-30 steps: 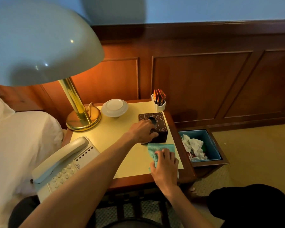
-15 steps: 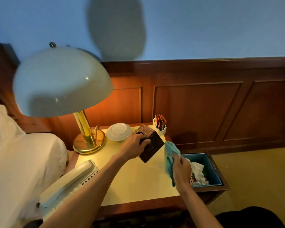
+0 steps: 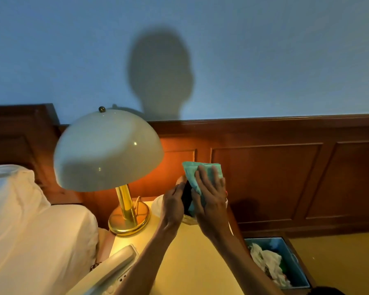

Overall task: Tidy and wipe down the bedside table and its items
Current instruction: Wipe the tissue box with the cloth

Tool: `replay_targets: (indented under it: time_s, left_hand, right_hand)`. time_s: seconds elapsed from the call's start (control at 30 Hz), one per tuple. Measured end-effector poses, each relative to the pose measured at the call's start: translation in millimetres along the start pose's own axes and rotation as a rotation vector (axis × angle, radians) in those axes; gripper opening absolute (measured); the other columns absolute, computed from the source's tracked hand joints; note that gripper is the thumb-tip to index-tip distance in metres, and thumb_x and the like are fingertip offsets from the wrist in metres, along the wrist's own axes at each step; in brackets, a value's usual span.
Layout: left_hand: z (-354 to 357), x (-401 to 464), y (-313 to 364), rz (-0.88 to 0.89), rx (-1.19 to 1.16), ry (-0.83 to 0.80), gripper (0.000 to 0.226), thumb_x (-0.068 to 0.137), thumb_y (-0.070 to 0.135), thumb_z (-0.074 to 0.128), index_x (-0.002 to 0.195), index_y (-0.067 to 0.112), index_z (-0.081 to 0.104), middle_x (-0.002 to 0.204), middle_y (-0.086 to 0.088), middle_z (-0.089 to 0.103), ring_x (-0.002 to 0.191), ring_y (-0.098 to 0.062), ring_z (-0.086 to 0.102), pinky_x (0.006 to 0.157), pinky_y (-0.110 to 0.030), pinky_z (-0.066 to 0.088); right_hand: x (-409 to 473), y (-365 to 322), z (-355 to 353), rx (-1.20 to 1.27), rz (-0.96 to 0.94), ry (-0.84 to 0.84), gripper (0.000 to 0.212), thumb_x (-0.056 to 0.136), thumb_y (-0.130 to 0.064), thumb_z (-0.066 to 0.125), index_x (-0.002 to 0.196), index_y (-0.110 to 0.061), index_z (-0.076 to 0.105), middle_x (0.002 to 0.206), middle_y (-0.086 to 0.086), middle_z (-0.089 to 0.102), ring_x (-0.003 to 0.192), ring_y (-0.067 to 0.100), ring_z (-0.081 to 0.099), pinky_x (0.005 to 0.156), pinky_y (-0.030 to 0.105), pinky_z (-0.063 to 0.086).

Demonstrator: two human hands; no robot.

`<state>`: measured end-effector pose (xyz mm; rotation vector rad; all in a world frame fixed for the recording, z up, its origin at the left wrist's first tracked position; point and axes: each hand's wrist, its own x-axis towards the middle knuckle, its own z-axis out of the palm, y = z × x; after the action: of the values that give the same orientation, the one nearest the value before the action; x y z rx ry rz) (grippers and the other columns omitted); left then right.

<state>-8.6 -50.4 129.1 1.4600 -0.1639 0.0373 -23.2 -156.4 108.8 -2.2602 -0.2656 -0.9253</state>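
My left hand (image 3: 172, 204) grips the dark box (image 3: 187, 198), lifted above the yellow bedside table top (image 3: 192, 260). Only a thin dark edge of the box shows between my hands. My right hand (image 3: 211, 201) presses a teal cloth (image 3: 193, 173) flat against the box's right side, fingers straight over the cloth. A white dish (image 3: 157, 206) peeks out behind my left wrist. The cup of sachets is hidden behind my right hand.
A brass lamp (image 3: 127, 218) with a white dome shade (image 3: 107, 150) stands at the table's back left. A white telephone (image 3: 113, 273) lies at the front left beside the bed pillow (image 3: 30, 231). A blue bin (image 3: 294, 265) with crumpled paper sits low on the right.
Both hands rose from the table: the left lifted the box, the right brought the cloth up against it. The camera tilted upward toward the wall.
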Motion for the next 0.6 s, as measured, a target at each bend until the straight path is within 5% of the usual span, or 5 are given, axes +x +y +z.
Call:
replay_targets:
  time_s: [0.13, 0.23, 0.37, 0.53, 0.6]
  left_hand:
    - [-10, 19, 16, -0.015, -0.075, 0.072, 0.036, 0.103, 0.026, 0.034, 0.090, 0.005, 0.060, 0.077, -0.009, 0.067, 0.066, -0.020, 0.063, 0.056, -0.024, 0.053]
    - [-13, 22, 17, 0.017, -0.043, 0.033, 0.035, 0.104, 0.026, 0.033, 0.098, 0.008, 0.062, 0.091, -0.010, 0.070, 0.077, -0.021, 0.068, 0.064, -0.027, 0.056]
    - [-1, 14, 19, 0.069, -0.038, -0.015, 0.032, 0.105, 0.029, 0.033, 0.117, 0.025, 0.062, 0.107, 0.001, 0.072, 0.098, -0.012, 0.069, 0.079, -0.029, 0.058]
    - [-14, 36, 26, 0.050, -0.040, 0.091, 0.037, 0.105, 0.026, 0.033, 0.101, 0.006, 0.065, 0.090, -0.018, 0.070, 0.081, -0.031, 0.067, 0.069, -0.037, 0.055]
    - [-11, 31, 22, 0.065, -0.019, 0.083, 0.037, 0.105, 0.024, 0.033, 0.100, 0.008, 0.065, 0.088, -0.013, 0.072, 0.082, -0.029, 0.069, 0.069, -0.035, 0.057]
  right_hand:
    - [-39, -12, 11, 0.037, -0.123, -0.040, 0.045, 0.103, -0.035, 0.033, 0.147, -0.022, 0.035, 0.157, -0.007, 0.028, 0.149, 0.012, 0.015, 0.118, 0.048, 0.023]
    - [-20, -3, 9, -0.039, -0.143, -0.021, 0.049, 0.102, -0.034, 0.036, 0.148, -0.020, 0.034, 0.158, -0.004, 0.027, 0.149, 0.013, 0.014, 0.117, 0.049, 0.027]
    - [43, -3, 4, 0.019, 0.045, -0.056, 0.058, 0.099, -0.042, 0.022, 0.153, -0.025, 0.014, 0.163, -0.008, 0.004, 0.149, 0.008, -0.011, 0.122, 0.050, 0.003]
    - [-23, -29, 18, 0.165, -0.019, -0.067, 0.051, 0.101, -0.035, 0.027, 0.152, -0.026, 0.022, 0.161, -0.018, 0.008, 0.150, 0.010, -0.001, 0.120, 0.048, 0.007]
    - [-18, -20, 17, 0.135, -0.039, -0.051, 0.051, 0.102, -0.037, 0.025, 0.152, -0.027, 0.020, 0.161, -0.018, 0.007, 0.150, 0.010, 0.000, 0.120, 0.049, 0.009]
